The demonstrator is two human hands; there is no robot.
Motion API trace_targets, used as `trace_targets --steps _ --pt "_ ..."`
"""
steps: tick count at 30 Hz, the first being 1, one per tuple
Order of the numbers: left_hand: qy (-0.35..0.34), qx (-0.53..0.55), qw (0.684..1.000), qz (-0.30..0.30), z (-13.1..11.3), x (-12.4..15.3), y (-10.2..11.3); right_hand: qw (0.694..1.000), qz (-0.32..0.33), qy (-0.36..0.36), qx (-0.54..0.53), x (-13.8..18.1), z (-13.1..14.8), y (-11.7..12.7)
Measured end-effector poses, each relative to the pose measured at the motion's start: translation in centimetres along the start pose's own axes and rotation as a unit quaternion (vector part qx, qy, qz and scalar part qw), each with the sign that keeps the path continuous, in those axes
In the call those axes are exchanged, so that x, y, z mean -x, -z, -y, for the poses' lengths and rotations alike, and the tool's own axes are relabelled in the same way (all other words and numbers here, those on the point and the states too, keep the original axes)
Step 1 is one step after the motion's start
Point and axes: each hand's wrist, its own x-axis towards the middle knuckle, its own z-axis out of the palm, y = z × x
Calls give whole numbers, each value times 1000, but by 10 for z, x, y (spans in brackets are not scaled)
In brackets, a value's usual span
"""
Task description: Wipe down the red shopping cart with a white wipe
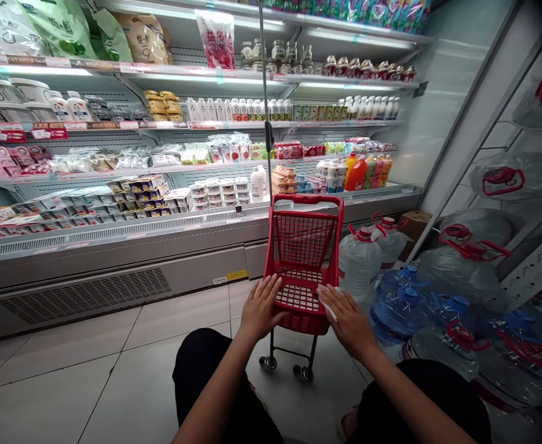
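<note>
A small red wire shopping cart (pixel 304 240) on wheels stands on the tiled floor in front of a chilled display. My left hand (pixel 261 306) rests on the cart's near left edge with fingers stretched out. My right hand (pixel 346 317) lies flat against the cart's near right edge, fingers extended, with a thin white object under it that I cannot make out. Nothing shows inside the cart's basket. My knees in dark trousers show below both forearms.
The refrigerated shelves (pixel 182 179) hold yoghurt, milk bottles, juice and packaged foods. Large water jugs (pixel 358 262) with red caps and blue jugs (pixel 402 302) are stacked right of the cart. A thin metal pole (pixel 265 98) rises from the cart. A cardboard box (pixel 414 222) sits behind.
</note>
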Motion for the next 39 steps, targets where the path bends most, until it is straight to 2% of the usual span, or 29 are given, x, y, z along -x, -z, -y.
trace_targets --steps 2,4,7,10,14,16,19,24,27,30,34,37,39 --pt "-6 5 1000 1 4 0 0 999 -12 -42 -1 10 -7 1" --pt "-4 24 1000 1 -4 -1 -3 998 -14 -64 -3 16 -2 -1" --pt "22 49 999 -8 -28 -5 -11 999 -1 -52 -10 11 21 -7" --pt "33 57 998 -14 -48 -7 -18 999 -7 -29 -23 -9 48 -17" --pt "32 38 999 -17 -56 -7 -21 999 -29 -18 -33 -27 63 -25" --pt "21 30 999 -16 -56 -5 -19 999 -18 -8 -30 -22 54 -22" --pt "11 26 1000 -10 -56 -1 -14 1000 -2 -19 -18 -1 22 -11" --pt "1 36 999 -15 -68 5 -10 994 -11 -106 -5 28 -37 3" --pt "-10 42 999 -15 -83 8 -12 987 -27 -159 -12 29 -51 -1" --pt "-9 49 999 -9 -101 11 -15 983 -51 -178 -18 22 -38 -8" --pt "-19 67 998 -1 -112 6 -17 993 -29 -102 -53 12 10 -12" --pt "-39 89 995 5 -92 -16 -14 995 -16 -68 -69 12 35 -7" --pt "-58 100 993 24 -68 -38 -10 996 2 -57 -75 17 33 -1"
